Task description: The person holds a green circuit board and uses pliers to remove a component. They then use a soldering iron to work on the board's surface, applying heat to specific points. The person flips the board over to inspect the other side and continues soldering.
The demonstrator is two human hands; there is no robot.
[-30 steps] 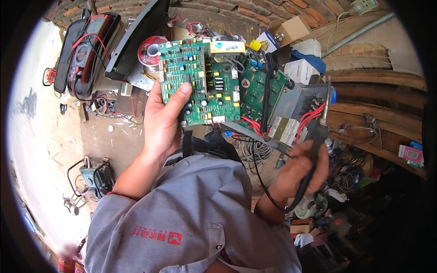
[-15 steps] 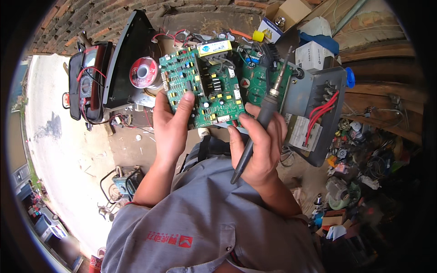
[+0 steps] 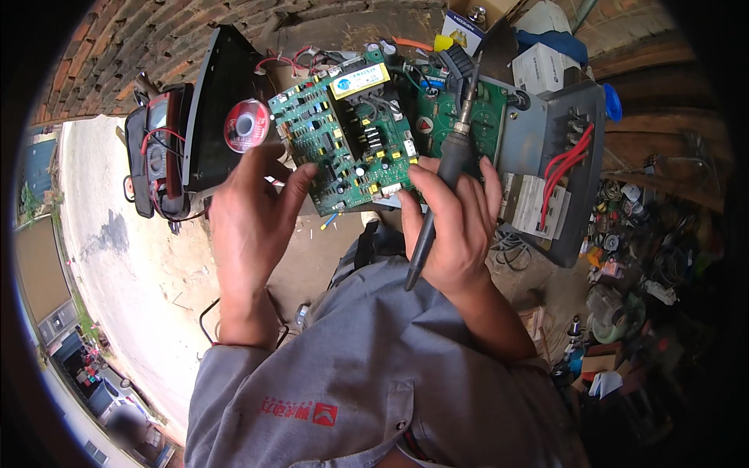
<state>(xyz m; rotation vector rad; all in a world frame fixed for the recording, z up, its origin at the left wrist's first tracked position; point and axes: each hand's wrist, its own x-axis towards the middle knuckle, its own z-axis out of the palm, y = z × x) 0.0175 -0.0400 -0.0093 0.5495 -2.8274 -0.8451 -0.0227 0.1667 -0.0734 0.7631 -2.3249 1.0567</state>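
A green circuit board [image 3: 367,183] packed with components and a yellow-labelled transformer [image 3: 359,80] is tilted in front of me. My right hand [image 3: 456,226] grips a black-handled soldering iron [image 3: 443,187], its metal tip pointing up and away. Thumb and fingertips of that hand also meet the board's lower right edge. At the left edge of the board is my left hand [image 3: 253,207], thumb and fingers apart, the thumb tip overlapping the edge. Its fingertips lie close to a red-labelled solder spool [image 3: 246,125]; whether they touch the board is unclear.
Behind the board lies a second green board [image 3: 488,117] beside a metal panel [image 3: 524,140] with red wires [image 3: 555,171]. A black cover [image 3: 218,101] and a multimeter in a case [image 3: 160,152] stand left. White box [image 3: 538,70] at back right; clutter [image 3: 616,312] lower right.
My left hand has drawn back leftward, its thumb sliding off the board's face to its edge. The board tilts slightly differently; my right hand keeps the soldering iron.
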